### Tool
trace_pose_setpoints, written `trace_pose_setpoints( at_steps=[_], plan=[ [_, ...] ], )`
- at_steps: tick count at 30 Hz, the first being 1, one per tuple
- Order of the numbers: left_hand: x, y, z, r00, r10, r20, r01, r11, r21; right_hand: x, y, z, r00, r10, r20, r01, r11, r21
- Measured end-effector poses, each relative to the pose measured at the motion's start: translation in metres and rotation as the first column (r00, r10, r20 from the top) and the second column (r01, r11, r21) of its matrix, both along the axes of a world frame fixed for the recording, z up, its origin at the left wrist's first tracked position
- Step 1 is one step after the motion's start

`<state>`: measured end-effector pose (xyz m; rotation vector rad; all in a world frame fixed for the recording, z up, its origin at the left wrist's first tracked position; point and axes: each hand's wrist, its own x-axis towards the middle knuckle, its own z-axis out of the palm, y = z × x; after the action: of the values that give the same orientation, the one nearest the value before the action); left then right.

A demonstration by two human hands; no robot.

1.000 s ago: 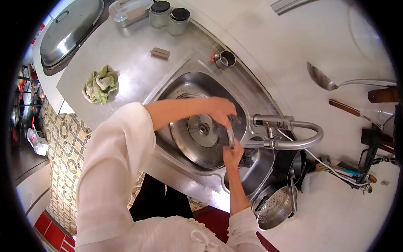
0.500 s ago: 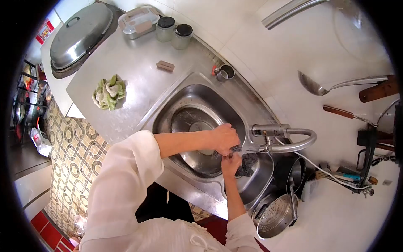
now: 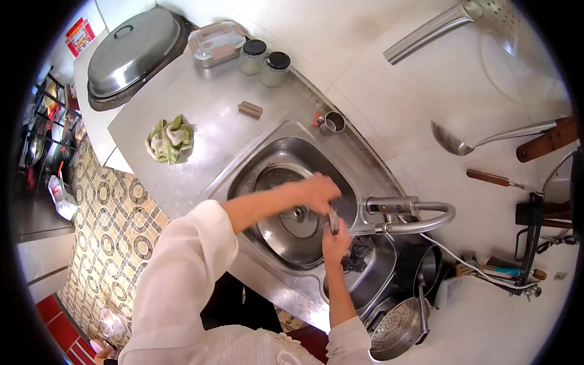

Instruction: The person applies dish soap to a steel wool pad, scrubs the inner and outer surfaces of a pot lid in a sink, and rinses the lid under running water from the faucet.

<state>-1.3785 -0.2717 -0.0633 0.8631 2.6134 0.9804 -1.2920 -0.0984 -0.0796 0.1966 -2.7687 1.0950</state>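
Over the metal sink (image 3: 243,176), my left hand (image 3: 319,193) is blurred by motion, so its fingers cannot be made out. My right hand (image 3: 336,244) is closed on a small shiny object (image 3: 333,220) that points up from its fingers. Beside it, the faucet (image 3: 383,228) reaches in from the right. A dark crumpled cloth (image 3: 359,254) lies in the smaller basin, just right of my right hand. A round metal pan or basin (image 3: 286,240) sits in the large bowl, beneath my left hand.
On the counter (image 3: 210,121) are a green cloth (image 3: 170,140), a brown clip-like piece (image 3: 250,109), a metal cup (image 3: 332,122), two jars (image 3: 275,69) and a lunch box (image 3: 216,44). A lidded wok (image 3: 134,52) stands back left. Pots and a strainer (image 3: 398,328) sit right of the sink.
My left hand has moved up and away from my right hand, and the two are now apart. The shiny object shows between them. The whole view has shifted slightly.
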Motion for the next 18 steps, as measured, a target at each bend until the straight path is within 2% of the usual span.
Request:
trace_pose_setpoints(
  at_steps=[2,3,5,6,7,8,9,11,12,14,18],
  plan=[
    [0.022,0.027,0.009,0.967,-0.153,-0.205,0.128,0.983,-0.13,0.007,0.007,-0.02,1.0,0.006,-0.03,-0.005,0.999,0.036],
    [0.022,0.023,0.009,0.968,-0.143,-0.206,0.117,0.984,-0.131,0.012,0.012,-0.026,0.998,0.002,-0.06,0.002,0.998,0.07],
    [0.019,0.011,0.004,0.943,-0.161,-0.292,0.181,0.983,0.041,0.022,0.024,-0.029,1.0,0.021,-0.004,-0.021,1.0,0.015],
    [0.009,-0.004,-0.005,0.957,-0.019,-0.289,0.063,0.987,0.145,0.029,0.027,-0.022,0.998,-0.055,0.024,0.055,0.998,0.009],
    [-0.006,-0.022,-0.022,0.974,0.1,-0.201,-0.04,0.958,0.283,0.032,0.03,-0.018,0.99,-0.13,0.045,0.13,0.991,0.004],
    [-0.018,-0.036,-0.043,0.986,0.167,0.011,-0.159,0.914,0.374,0.034,0.031,-0.018,0.981,-0.179,0.075,0.186,0.977,-0.107],
    [-0.019,-0.054,-0.035,0.975,0.15,0.167,-0.202,0.911,0.361,0.032,0.032,-0.016,0.982,-0.175,0.071,0.182,0.977,-0.109],
    [-0.007,-0.061,-0.046,0.946,0.32,0.058,-0.312,0.842,0.44,0.029,0.03,-0.013,0.992,-0.111,0.057,0.112,0.993,-0.027],
    [-0.006,-0.065,-0.044,0.947,0.318,0.052,-0.308,0.846,0.436,0.027,0.031,-0.015,0.992,-0.113,0.053,0.115,0.993,-0.034],
    [-0.002,-0.07,-0.039,0.944,0.206,0.257,-0.288,0.896,0.338,0.023,0.036,-0.026,0.992,-0.099,0.08,0.097,0.995,0.03],
    [0.013,-0.057,-0.021,0.949,0.243,0.201,-0.29,0.922,0.255,0.028,0.045,-0.045,0.986,-0.109,0.125,0.118,0.991,-0.063]
  ],
)
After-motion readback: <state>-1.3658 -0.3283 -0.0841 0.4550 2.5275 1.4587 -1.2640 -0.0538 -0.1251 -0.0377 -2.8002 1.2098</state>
